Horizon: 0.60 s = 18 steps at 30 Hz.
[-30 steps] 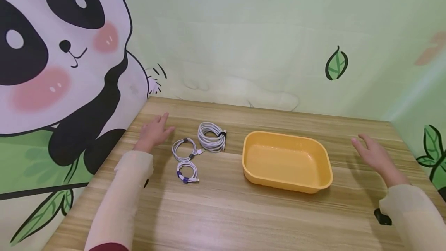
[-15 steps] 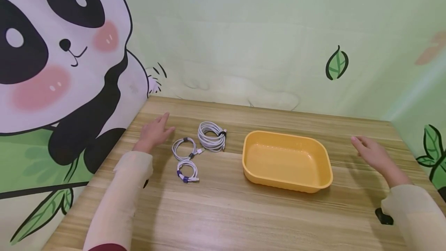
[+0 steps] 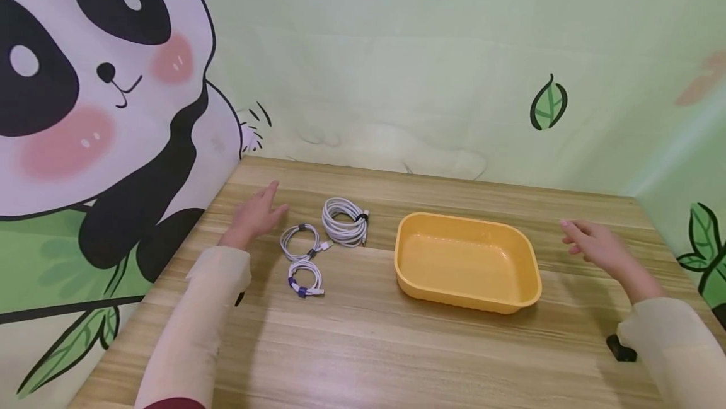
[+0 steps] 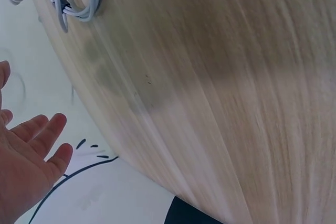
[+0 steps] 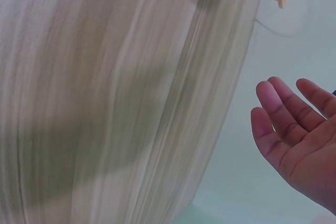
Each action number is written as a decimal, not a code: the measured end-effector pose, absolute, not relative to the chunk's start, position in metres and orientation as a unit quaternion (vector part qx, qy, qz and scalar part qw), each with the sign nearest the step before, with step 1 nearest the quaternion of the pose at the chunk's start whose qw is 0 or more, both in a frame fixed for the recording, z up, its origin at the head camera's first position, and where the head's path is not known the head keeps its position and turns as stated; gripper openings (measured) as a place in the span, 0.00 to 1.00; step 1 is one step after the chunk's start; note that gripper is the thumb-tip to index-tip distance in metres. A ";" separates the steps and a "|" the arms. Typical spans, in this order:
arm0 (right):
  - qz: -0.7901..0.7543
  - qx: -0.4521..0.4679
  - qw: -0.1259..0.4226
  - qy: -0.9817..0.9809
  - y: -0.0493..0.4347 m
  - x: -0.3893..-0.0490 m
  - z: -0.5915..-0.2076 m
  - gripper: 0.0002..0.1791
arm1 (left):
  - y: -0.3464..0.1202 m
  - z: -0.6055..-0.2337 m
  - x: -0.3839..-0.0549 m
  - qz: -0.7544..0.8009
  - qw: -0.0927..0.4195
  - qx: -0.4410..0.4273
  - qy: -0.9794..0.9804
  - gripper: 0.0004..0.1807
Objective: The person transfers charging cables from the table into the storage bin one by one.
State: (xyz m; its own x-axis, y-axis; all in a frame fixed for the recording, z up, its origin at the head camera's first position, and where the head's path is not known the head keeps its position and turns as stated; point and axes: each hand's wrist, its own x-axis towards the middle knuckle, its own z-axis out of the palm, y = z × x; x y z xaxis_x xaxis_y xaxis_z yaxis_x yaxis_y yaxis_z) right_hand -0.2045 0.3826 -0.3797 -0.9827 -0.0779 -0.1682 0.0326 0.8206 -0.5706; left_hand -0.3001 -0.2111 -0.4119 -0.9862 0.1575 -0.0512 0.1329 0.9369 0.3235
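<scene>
Three coiled cables lie on the wooden table, left of the middle. The largest is a thick white coil (image 3: 339, 234) with a black tie. Beside it is a thinner grey-white coil (image 3: 289, 257) with dark ties, and nearest the front a small white coil (image 3: 319, 270) with purple ties. My left hand (image 3: 254, 215) hovers just left of the coils, fingers extended and holding nothing. To the right stands a yellow plastic bin (image 3: 465, 300) with nothing in it. My right hand (image 3: 602, 247) is held over the table beyond its right side, fingers loosely bent, palm bare in the right wrist view.
The wooden table (image 3: 351, 346) meets a green wall (image 3: 363, 94) printed with leaves at the back. A panda picture (image 3: 136, 169) covers the left side. A small black object (image 3: 621, 348) shows by the right sleeve.
My right hand has shifted slightly left, toward the yellow bin, and its fingers have bent a little. My left hand has edged slightly right. The cables and bin stay in place.
</scene>
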 end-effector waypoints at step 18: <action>-0.355 -0.027 0.135 0.925 0.369 -0.204 -0.373 0.38 | -0.199 -0.410 -0.305 0.200 0.035 0.102 0.974 0.38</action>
State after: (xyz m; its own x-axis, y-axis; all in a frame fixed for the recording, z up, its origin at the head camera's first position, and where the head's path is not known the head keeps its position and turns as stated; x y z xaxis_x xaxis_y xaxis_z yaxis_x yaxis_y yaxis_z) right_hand -0.2041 0.3694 -0.3728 -0.9623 -0.1450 -0.2300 0.0462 0.7465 -0.6638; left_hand -0.3051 -0.1988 -0.4104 -0.9767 0.2130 -0.0273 0.1850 0.8990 0.3969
